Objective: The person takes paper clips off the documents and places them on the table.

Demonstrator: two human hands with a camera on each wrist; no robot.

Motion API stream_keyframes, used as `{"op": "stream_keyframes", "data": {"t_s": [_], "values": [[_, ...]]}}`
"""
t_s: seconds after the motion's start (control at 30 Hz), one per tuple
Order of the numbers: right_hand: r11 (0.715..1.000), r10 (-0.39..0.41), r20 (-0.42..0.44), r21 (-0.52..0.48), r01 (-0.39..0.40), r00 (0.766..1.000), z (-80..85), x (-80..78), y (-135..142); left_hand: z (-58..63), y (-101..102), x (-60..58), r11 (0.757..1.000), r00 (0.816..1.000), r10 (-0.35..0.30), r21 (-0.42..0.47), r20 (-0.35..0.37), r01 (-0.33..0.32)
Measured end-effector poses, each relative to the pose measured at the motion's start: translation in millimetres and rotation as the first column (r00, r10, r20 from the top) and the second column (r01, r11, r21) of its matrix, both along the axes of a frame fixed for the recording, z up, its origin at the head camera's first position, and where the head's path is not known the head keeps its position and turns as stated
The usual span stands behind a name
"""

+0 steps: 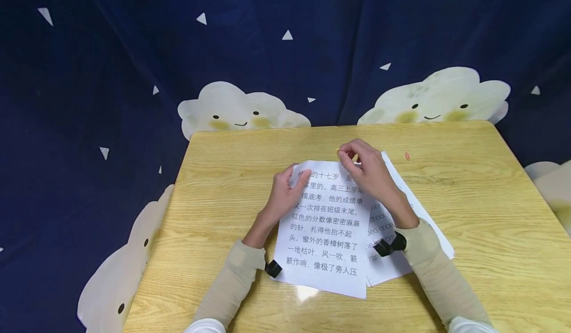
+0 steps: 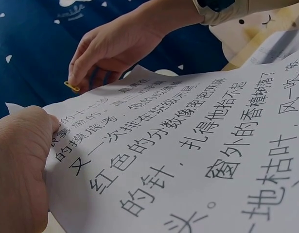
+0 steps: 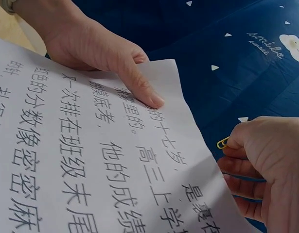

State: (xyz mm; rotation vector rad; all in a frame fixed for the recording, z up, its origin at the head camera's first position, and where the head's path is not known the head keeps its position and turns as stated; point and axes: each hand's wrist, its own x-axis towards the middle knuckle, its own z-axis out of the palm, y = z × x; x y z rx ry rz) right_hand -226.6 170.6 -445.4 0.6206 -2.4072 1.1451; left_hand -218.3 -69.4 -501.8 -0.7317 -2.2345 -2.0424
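A printed sheet of paper [image 1: 327, 224] with large Chinese text is held up at its upper left corner by my left hand [image 1: 286, 190], thumb on the front and fingers behind. My right hand [image 1: 368, 169] pinches a small yellow paper clip [image 3: 223, 142] between thumb and index finger. In the right wrist view the clip sticks out from the fingertips, apart from the top edge of the sheet. In the left wrist view, my right hand [image 2: 115, 48] hovers just beyond that top edge.
Another printed sheet [image 1: 394, 253] with English text lies on the wooden table [image 1: 490, 199], partly under the right forearm. A red paper clip [image 1: 407, 156] lies toward the back right. Behind the table hangs a dark blue curtain [image 1: 267, 60] with cloud faces.
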Motion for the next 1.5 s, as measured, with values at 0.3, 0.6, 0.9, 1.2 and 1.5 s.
{"op": "stream_keyframes", "data": {"t_s": [0.3,0.6,0.9,1.2,1.5], "values": [[1.0,-0.013,0.012,0.026,0.013,1.0,1.1,-3.1,10.3,-0.6,-1.2,-1.0,1.0,1.0,-0.001,0.003,-0.017,0.001],[0.999,-0.019,0.024,0.048,0.018,1.0,2.1,-5.9,16.9,1.0,-2.4,-1.3,1.0,1.0,0.017,-0.003,0.016,-0.017],[0.995,-0.062,0.044,0.08,0.058,0.997,2.7,-7.8,24.8,0.2,-5.6,-4.0,0.999,0.999,0.035,-0.001,0.02,-0.035],[0.991,-0.091,0.038,0.098,0.087,0.995,3.8,-11.2,36.0,1.1,-8.4,-5.1,0.999,0.999,0.045,-0.007,0.023,-0.045],[0.988,-0.134,0.062,0.084,0.129,0.989,7.4,-12.8,47.1,1.3,-10.4,-7.4,0.998,0.997,0.068,-0.01,0.023,-0.067]]}}
